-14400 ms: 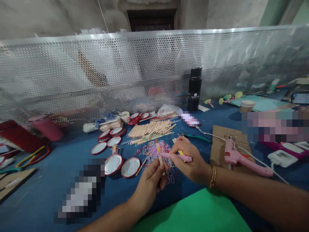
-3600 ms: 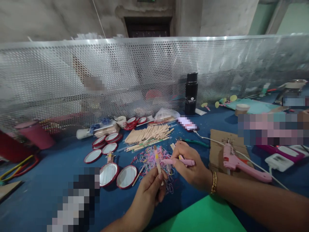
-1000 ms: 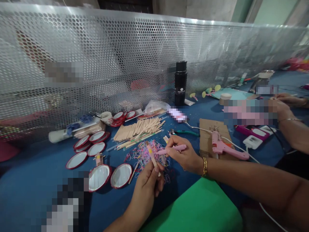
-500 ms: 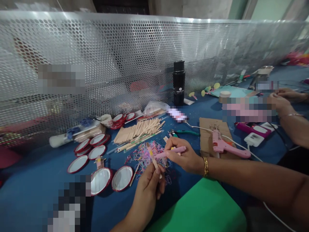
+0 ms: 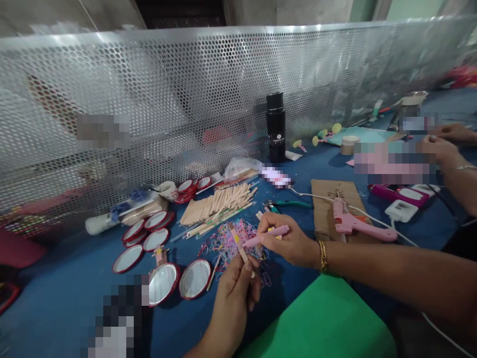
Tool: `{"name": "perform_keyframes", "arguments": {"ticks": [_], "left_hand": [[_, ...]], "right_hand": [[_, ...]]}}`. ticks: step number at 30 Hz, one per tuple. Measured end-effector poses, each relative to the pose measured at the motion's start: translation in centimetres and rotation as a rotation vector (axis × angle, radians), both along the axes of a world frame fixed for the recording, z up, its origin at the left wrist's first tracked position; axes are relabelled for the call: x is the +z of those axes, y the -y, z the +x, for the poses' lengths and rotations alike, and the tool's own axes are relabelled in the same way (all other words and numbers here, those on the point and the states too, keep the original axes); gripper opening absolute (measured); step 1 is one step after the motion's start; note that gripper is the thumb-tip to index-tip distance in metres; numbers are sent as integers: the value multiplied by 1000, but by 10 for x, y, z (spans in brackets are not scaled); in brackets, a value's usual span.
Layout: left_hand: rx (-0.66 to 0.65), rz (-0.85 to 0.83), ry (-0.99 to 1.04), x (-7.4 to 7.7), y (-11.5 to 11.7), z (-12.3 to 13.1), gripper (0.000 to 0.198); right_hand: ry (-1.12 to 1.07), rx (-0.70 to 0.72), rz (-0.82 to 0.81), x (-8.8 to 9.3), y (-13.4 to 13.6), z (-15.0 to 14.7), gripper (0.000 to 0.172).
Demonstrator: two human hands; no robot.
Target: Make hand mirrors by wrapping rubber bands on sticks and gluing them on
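Between the thumb and fingers of my left hand (image 5: pixel 238 286) is a wooden craft stick (image 5: pixel 242 252), tilted, with brown, yellow and pink colouring toward its upper end. My right hand (image 5: pixel 285 243) is closed around a pink marker (image 5: pixel 274 233), its tip at or very near the stick. Something yellow and white shows by the right fingers, too covered to make out. Beneath the hands lies a tangle of coloured elastic bands (image 5: pixel 223 243). A heap of plain craft sticks (image 5: pixel 218 204) is behind it.
Round red-rimmed mirrors (image 5: pixel 196 278) lie to the left. At right, a pink glue gun (image 5: pixel 346 221) rests on cardboard (image 5: pixel 322 219), with a white cable running past. Green pliers (image 5: pixel 290 204), a black bottle (image 5: pixel 276 129) and green foam sheet (image 5: pixel 328 318) are around. Another person's hands (image 5: pixel 447 149) work at far right.
The view has shifted slightly, so the left-side and table items sit a little further right. Both hands keep their hold on the stick and the marker, with hardly any relative movement.
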State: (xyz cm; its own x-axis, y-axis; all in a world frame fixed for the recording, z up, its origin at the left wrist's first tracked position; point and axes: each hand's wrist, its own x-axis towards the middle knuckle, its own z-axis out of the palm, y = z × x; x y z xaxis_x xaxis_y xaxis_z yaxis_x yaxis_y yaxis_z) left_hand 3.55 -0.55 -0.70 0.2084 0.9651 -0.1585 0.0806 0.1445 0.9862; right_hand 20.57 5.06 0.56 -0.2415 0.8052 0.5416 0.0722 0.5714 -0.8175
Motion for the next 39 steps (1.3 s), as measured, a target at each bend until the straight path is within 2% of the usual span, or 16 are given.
{"name": "perform_keyframes", "arguments": {"ticks": [3, 8, 13, 18, 24, 27, 33, 39], "left_hand": [[10, -8, 21, 0, 0, 0, 35], [-13, -7, -8, 3, 1, 2, 37], [-9, 2, -10, 2, 1, 1, 36], [-29, 12, -10, 2, 1, 0, 36], [-14, 5, 5, 1, 1, 1, 34], [-24, 6, 2, 1, 1, 1, 34], [-19, 15, 0, 2, 1, 1, 33], [-33, 11, -5, 3, 0, 2, 30]], "right_hand": [[-23, -26, -15, 0, 0, 1, 13], [-12, 35, 4, 0, 1, 0, 11], [-37, -27, -20, 0, 1, 1, 12], [-11, 30, -25, 0, 0, 0, 12], [-57, -13, -48, -1, 0, 1, 12], [-27, 26, -35, 0, 0, 1, 12], [-39, -36, -39, -1, -1, 1, 12], [7, 3, -25, 1, 1, 0, 12]]}}
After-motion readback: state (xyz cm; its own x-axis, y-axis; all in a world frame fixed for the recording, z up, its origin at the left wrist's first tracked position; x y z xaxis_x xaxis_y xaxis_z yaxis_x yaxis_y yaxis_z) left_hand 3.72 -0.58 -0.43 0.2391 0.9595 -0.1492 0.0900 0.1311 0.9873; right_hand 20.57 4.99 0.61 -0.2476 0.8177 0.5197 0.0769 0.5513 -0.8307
